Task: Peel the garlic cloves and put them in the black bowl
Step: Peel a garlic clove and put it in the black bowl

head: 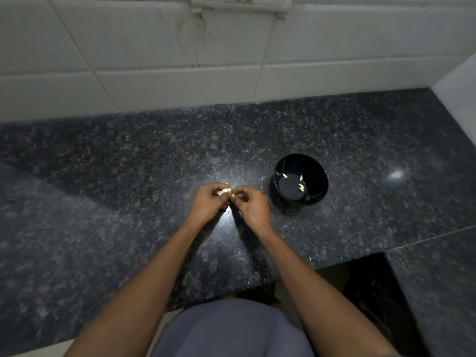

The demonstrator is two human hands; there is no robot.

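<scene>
Both hands on a garlic piece [226,192] beside black bowl [319,173]

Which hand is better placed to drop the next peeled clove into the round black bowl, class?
Probably the right hand: the round black bowl sits just to its right on the counter, while the left hand grips the pale garlic piece and would have to cross over.

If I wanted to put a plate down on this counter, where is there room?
The granite counter is bare to the left of the left hand, back to the tiled wall. Another bare patch lies right of the black bowl. It is crowded where both hands work the garlic, beside the bowl.
</scene>
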